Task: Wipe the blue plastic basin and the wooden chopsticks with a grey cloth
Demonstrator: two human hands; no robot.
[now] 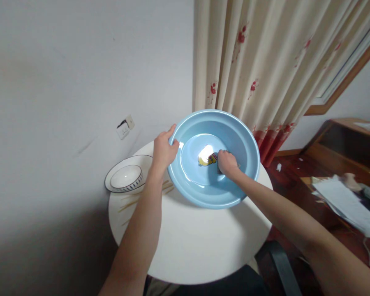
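Note:
A light blue plastic basin [191,193] is tilted toward me over a round white table, with a yellow cartoon print [205,161] on its inner bottom. My left hand [165,149] grips its left rim, thumb inside and fingers outside. Inside the basin, my right hand [227,163] is closed and pressed near the bottom, just right of the print. A bit of something greyish shows under its fingers, but I cannot make out what it is. Several thin chopsticks [131,204] lie on the table beneath and beside my left forearm.
On the table's left stand a white bowl [126,176] and a dark-rimmed plate [108,181]. The table [197,250] meets the wall with its socket [123,130]. Behind hangs a cream curtain [265,61]. Papers [348,205] lie at right, and a chair armrest [283,267] is near the front.

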